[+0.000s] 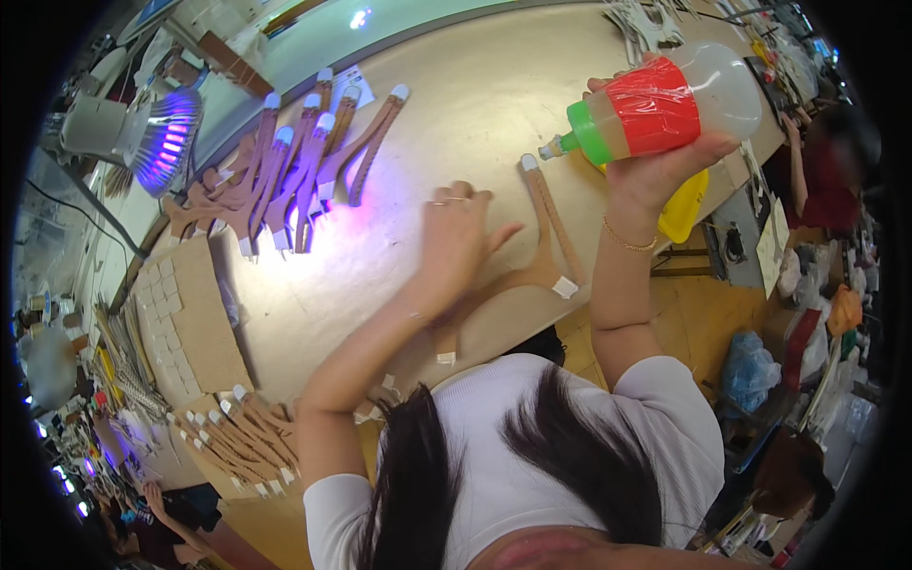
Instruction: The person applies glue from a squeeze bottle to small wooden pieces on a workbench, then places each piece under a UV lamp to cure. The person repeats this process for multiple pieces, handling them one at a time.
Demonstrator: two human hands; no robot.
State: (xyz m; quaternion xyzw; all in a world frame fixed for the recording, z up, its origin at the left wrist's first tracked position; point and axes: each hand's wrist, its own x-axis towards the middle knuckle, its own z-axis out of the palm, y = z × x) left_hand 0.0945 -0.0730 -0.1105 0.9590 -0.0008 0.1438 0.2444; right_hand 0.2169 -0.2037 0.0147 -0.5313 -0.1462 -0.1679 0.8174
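Observation:
My right hand [665, 171] is wrapped round a squeeze bottle [655, 104] with a green cap and a red band, holding it raised and tipped sideways. Its nozzle points left, over the white-tipped end of a brown strap piece [541, 214]. That forked piece lies at the table's near edge, with white tabs on its ends. Over the table, left of the strap piece, my left hand [458, 233] is empty, thumb spread and fingers loosely bent. My left forearm crosses in front of part of the piece.
A lamp [161, 138] casts violet light on a pile of similar brown straps [294, 171]. Cardboard with pale squares [195, 313] lies at the left, more straps [237, 437] below it. Something yellow [682, 207] is behind my right wrist. Other people sit at right and lower left.

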